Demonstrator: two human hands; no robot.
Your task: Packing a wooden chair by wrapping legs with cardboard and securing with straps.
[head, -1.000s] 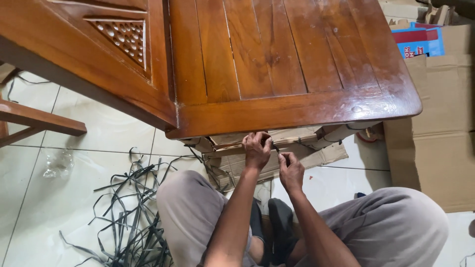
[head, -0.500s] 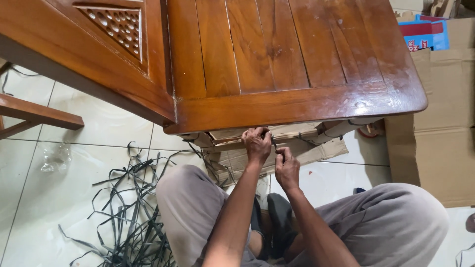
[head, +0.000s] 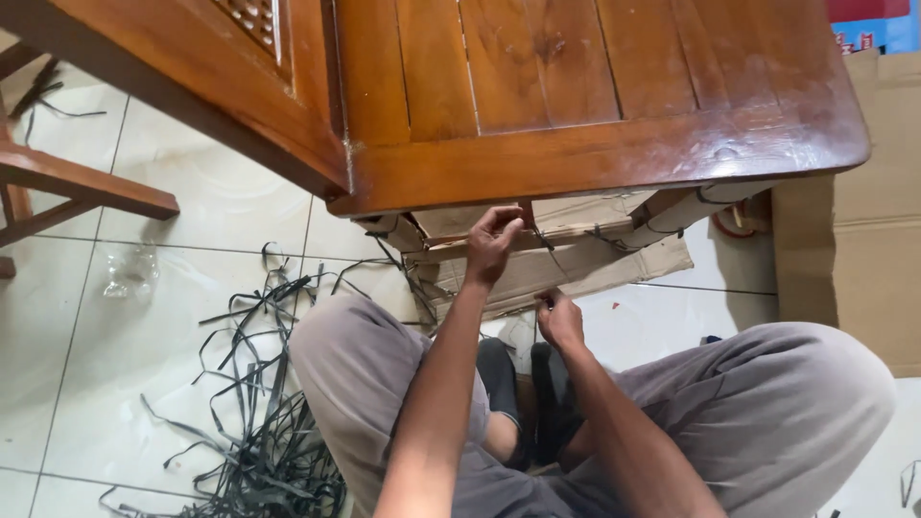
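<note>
Since the earlier frame, the two hands have been drawn apart. The left hand has been raised to the near edge of the wooden table, where its fingers are curled on the top of the cardboard wrapping under the tabletop. The right hand has been lowered toward the knees and is closed around a thin dark strap, which is seen as a taut line going up from this hand to the cardboard. Whether a small tool is also kept in the right hand cannot be told.

The cardboard is placed under the table, between the near edge and the crossed legs of the person, and a wrapped table leg is seen to the right of it. Many loose black straps are spread on the tiled floor at the left. More flat cardboard is standing at the right.

The step in hand is judged to be the removing of the packing from the table, with one strap being pulled away. For the next move, the cardboard should be held firm while the strap is pulled free and put aside.
</note>
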